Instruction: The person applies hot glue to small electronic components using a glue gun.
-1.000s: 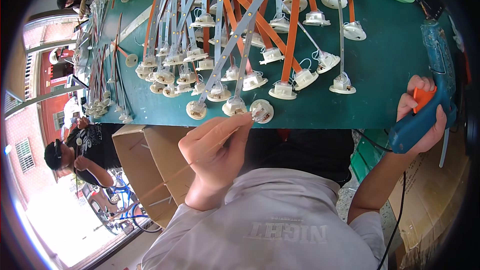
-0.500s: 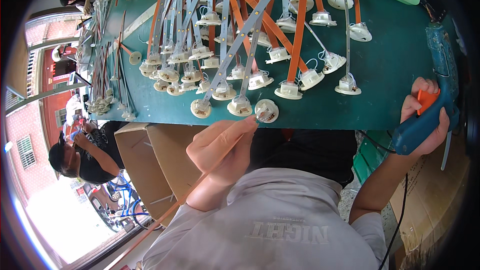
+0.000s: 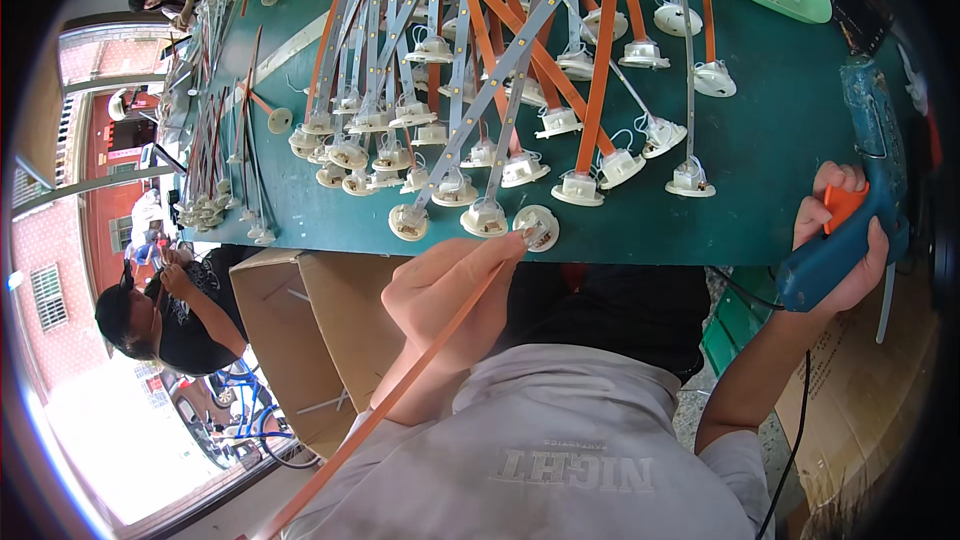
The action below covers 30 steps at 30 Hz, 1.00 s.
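Observation:
Near the table's front edge, my left hand (image 3: 450, 285) is closed in a pinch on a long orange-backed strip (image 3: 385, 405). The strip slants down to the lower left across my forearm and shirt. Its upper end meets a round white lamp base (image 3: 543, 232) lying on the table, with my fingertips at the base's left side; whether the two are joined I cannot tell. In my right hand (image 3: 850, 275) is a blue glue gun (image 3: 815, 275) with an orange trigger, held at the right edge, fingers around the grip. Its nozzle is hard to make out.
Many white bases with grey LED strips (image 3: 495, 80) and orange-backed strips crowd the green table (image 3: 640, 230). A light-green tray (image 3: 815, 0) with whitish bits stands at the far right. Cardboard boxes (image 3: 290, 325) stand below the table's left front edge. Another person (image 3: 190, 305) sits at left.
The strip's lower end has swung a little to the right and the strip shows broader. My left fingertips stay by the base. The whole view has shifted slightly.

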Each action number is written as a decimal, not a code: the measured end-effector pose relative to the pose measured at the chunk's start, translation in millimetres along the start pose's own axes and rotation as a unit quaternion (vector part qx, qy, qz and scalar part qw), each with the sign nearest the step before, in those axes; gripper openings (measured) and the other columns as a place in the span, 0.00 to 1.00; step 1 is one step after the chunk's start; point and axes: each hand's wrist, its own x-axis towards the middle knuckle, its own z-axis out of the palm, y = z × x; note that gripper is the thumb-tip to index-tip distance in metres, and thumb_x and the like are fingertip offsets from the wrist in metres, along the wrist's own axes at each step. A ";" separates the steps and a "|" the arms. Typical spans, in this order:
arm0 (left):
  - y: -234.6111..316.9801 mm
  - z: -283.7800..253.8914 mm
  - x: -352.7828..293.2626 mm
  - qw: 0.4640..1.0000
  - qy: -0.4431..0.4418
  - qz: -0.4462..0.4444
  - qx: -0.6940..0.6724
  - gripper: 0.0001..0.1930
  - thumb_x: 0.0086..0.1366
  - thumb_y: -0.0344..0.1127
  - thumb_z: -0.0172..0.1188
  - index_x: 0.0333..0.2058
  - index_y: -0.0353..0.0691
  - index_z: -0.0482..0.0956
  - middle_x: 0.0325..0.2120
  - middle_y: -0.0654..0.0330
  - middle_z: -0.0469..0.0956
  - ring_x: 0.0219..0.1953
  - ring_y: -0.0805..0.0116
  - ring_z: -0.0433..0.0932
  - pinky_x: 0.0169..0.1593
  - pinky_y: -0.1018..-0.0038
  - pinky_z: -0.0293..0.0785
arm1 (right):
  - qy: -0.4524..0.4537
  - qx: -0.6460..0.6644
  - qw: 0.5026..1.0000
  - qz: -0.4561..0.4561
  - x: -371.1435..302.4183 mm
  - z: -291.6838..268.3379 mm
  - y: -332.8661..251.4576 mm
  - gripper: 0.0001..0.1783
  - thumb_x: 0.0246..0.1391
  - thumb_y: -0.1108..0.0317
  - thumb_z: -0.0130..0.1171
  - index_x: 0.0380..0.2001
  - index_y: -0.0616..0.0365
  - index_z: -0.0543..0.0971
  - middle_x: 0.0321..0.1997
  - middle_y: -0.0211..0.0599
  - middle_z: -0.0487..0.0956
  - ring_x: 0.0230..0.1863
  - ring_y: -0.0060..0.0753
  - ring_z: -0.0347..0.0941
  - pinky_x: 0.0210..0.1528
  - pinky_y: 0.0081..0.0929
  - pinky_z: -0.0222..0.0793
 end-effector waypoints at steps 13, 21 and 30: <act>13.5 -2.4 27.8 0.993 -0.076 -0.092 0.002 0.08 0.54 0.19 0.67 0.32 0.35 0.84 0.21 0.55 0.81 0.19 0.65 0.78 0.24 0.78 0.71 | -0.015 0.013 1.000 -0.003 1.0 2.3 3.5 0.23 0.57 0.68 0.52 0.51 0.66 0.59 0.51 0.45 0.61 0.61 0.39 0.55 0.50 0.35 0.67; 14.6 -1.9 35.7 0.991 -0.091 -0.096 0.017 0.05 0.53 0.19 0.67 0.30 0.35 0.84 0.23 0.58 0.82 0.21 0.65 0.79 0.25 0.77 0.72 | -0.011 0.009 1.000 -0.004 -0.1 1.6 3.1 0.23 0.57 0.67 0.52 0.51 0.66 0.59 0.51 0.45 0.61 0.61 0.39 0.55 0.49 0.35 0.66; 10.8 -0.4 24.4 0.995 -0.065 -0.080 0.011 0.08 0.53 0.19 0.67 0.33 0.37 0.84 0.19 0.57 0.79 0.17 0.68 0.75 0.23 0.78 0.69 | -0.006 0.010 1.000 -0.001 -1.1 2.7 3.6 0.22 0.57 0.67 0.52 0.51 0.66 0.59 0.51 0.45 0.62 0.61 0.38 0.55 0.49 0.34 0.66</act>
